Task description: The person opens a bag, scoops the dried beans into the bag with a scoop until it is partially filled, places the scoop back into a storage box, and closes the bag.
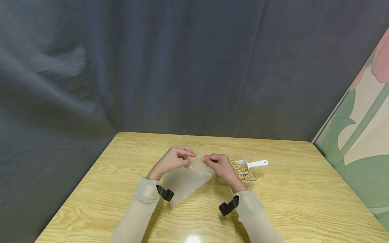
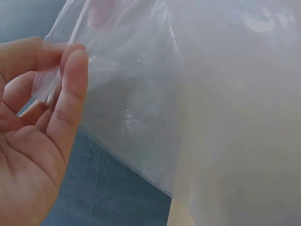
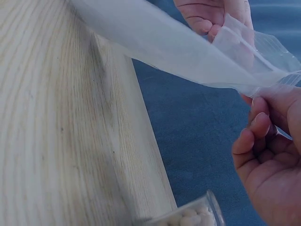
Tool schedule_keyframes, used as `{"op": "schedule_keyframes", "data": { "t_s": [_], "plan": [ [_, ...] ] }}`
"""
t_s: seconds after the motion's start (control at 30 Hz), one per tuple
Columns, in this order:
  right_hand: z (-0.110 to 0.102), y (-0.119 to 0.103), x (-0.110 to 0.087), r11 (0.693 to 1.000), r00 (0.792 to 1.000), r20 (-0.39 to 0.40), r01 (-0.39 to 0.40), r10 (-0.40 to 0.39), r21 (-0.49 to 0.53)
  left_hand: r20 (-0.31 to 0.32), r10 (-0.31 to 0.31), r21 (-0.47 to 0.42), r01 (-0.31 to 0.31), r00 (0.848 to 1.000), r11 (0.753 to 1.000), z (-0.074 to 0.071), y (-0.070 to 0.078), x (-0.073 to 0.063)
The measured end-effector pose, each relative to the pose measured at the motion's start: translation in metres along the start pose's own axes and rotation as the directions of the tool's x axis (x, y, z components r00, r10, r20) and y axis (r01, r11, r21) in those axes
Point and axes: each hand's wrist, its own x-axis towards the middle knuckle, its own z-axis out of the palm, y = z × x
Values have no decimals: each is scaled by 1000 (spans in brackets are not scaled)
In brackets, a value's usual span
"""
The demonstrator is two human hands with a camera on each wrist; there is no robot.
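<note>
A clear zip-lock bag [image 1: 185,184] hangs above the table between both hands. With thumb and fingertips my left hand [image 1: 175,160] pinches the bag's zip edge at one side; the left wrist view shows the seal strip [image 2: 77,26] running past those fingers. At the other side of the mouth my right hand [image 1: 221,166] pinches the same edge, its remaining fingers curled, as the right wrist view shows. Just beyond the right hand stands a clear container [image 1: 253,178] of yellowish beans [image 1: 235,166]. A white scoop [image 1: 256,163] lies in the beans, its handle pointing right.
The light wooden table [image 1: 304,189] extends around the hands and container. Behind it hangs a dark grey-blue curtain [image 1: 188,67]. On the right is a wall panel [image 1: 364,135] with painted flowers and leaves. Black cameras [image 1: 229,205] are strapped on both wrists.
</note>
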Motion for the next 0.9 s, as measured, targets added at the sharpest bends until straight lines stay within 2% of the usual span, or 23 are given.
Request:
{"op": "schedule_keyframes", "data": {
  "t_s": [0.47, 0.9],
  "plan": [
    [0, 4, 1, 1000, 998, -64, -20, 20, -4, 72, 22, -21, -20, 997, 1000, -5, 2, -4],
    [-6, 3, 1, 996, 997, 15, -81, 80, 36, 94, 4, -10, -3, 996, 1000, -1, 0, -4]
  ]
}}
